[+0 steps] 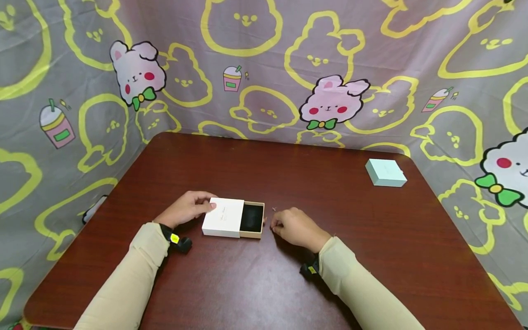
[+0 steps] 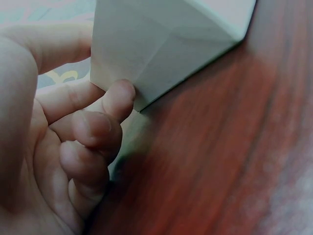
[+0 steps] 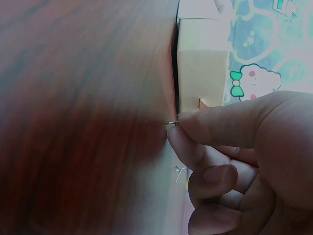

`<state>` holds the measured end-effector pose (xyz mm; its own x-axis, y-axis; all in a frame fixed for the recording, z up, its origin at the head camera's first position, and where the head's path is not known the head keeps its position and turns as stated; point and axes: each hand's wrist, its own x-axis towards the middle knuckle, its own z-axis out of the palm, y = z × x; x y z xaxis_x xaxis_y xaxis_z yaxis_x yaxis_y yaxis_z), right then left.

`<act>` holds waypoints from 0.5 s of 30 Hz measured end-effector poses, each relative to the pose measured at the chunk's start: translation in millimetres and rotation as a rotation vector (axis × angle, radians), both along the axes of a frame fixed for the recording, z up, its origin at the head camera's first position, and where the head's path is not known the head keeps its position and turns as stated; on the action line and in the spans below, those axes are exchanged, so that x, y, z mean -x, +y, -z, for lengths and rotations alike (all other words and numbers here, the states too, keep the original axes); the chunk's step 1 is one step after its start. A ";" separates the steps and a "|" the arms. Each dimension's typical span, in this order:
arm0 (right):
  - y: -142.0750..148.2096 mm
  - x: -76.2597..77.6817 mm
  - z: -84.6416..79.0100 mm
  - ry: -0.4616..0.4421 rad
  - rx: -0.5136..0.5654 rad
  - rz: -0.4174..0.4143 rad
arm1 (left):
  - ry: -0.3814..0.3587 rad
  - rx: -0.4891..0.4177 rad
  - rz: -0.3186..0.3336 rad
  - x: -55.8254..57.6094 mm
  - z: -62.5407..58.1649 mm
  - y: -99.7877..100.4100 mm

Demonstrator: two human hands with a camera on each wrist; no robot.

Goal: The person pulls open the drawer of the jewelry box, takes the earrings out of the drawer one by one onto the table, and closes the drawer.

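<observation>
A white sliding gift box [image 1: 222, 217] lies on the table, its drawer [image 1: 252, 220] partly pulled out to the right and showing a black lining. My left hand [image 1: 187, 208] grips the sleeve's left end, thumb on top and fingertips against the end wall [image 2: 146, 54] in the left wrist view. Just right of the drawer, my right hand [image 1: 298, 228] pinches a small shiny metal piece [image 3: 171, 123] between thumb and index finger; most of it is hidden. A tiny bow-shaped silvery trinket [image 3: 180, 172] lies on the table beyond this hand. A ribbon tab [image 3: 202, 104] sticks out of the drawer front.
A pale mint box [image 1: 386, 173] sits at the far right of the brown wooden table [image 1: 255, 165]. Patterned cloth [image 1: 264, 59] hangs behind and along the sides of the table. A black strap with a camera is on each wrist.
</observation>
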<state>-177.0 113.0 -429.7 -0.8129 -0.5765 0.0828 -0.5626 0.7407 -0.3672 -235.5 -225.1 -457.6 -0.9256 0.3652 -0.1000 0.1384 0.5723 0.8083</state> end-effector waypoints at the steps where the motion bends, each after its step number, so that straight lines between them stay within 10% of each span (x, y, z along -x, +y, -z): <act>1: 0.1 0.2 0.0 -0.001 0.001 -0.001 | 0.000 0.002 0.000 -0.1 -0.5 -0.1; 15: 7.7 4.1 -4.9 -0.029 0.034 0.022 | -0.003 0.004 0.004 -0.2 -0.7 0.2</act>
